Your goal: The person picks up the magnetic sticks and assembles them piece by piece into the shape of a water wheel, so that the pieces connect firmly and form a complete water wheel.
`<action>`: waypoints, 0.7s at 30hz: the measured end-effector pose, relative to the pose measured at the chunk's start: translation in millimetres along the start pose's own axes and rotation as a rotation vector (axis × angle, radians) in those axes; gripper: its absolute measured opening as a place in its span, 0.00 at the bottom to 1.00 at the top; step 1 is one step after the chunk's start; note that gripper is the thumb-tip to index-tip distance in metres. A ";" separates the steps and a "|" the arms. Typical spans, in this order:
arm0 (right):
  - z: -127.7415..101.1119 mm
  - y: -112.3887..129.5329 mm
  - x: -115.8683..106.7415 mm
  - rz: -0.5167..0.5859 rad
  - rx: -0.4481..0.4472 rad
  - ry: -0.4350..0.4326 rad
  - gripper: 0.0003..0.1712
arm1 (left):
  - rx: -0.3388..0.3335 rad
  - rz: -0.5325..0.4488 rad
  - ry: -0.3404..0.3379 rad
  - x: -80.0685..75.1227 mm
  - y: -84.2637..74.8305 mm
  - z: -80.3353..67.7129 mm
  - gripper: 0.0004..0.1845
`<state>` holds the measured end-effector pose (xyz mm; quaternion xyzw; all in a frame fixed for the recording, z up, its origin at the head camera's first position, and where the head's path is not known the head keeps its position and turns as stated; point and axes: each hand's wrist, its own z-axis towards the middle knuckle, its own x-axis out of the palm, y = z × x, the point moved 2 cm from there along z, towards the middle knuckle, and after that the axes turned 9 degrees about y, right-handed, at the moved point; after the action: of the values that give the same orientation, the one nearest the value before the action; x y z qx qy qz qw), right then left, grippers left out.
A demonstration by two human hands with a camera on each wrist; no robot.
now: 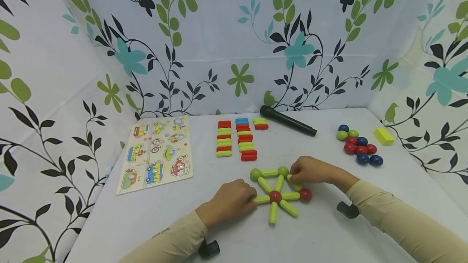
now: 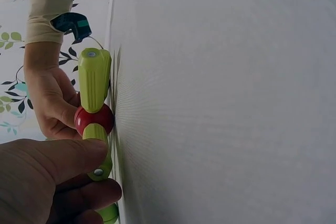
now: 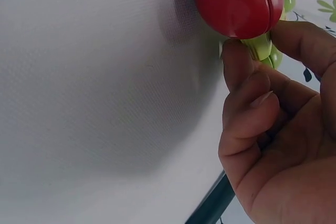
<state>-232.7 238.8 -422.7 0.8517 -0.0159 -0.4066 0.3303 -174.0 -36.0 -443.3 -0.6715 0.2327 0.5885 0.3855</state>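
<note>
Flat on the table lies a spoked figure of light green sticks around a red ball. A green stick on its left side is pinched between my left hand's thumb and fingers; silvery dots mark stick ends in the left wrist view. My right hand pinches a slanting green stick between a green ball and an outer red ball. Another green ball joins a stick along the top. Two lower spokes end without balls.
Stacked red, green and blue sticks lie behind the figure. A black microphone-like rod is at the back. Loose coloured balls and a yellow block sit right, a vehicle picture board left. Patterned cloth hangs around the table.
</note>
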 end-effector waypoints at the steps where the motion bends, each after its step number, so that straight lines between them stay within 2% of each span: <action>1: 0.2 -0.5 0.2 0.002 -0.002 0.000 0.05 | -0.001 0.000 0.002 0.4 0.3 0.3 0.06; 17: -4.4 -3.8 3.5 0.061 0.023 -0.006 0.08 | -0.008 0.016 0.009 1.3 0.2 1.0 0.07; 21: -10.6 -6.4 3.8 0.066 0.013 -0.014 0.10 | -0.041 -0.033 0.033 -1.1 1.6 0.2 0.12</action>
<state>-224.3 248.5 -424.2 0.8501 -0.0489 -0.4012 0.3377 -175.5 -37.0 -442.6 -0.6926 0.2158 0.5757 0.3773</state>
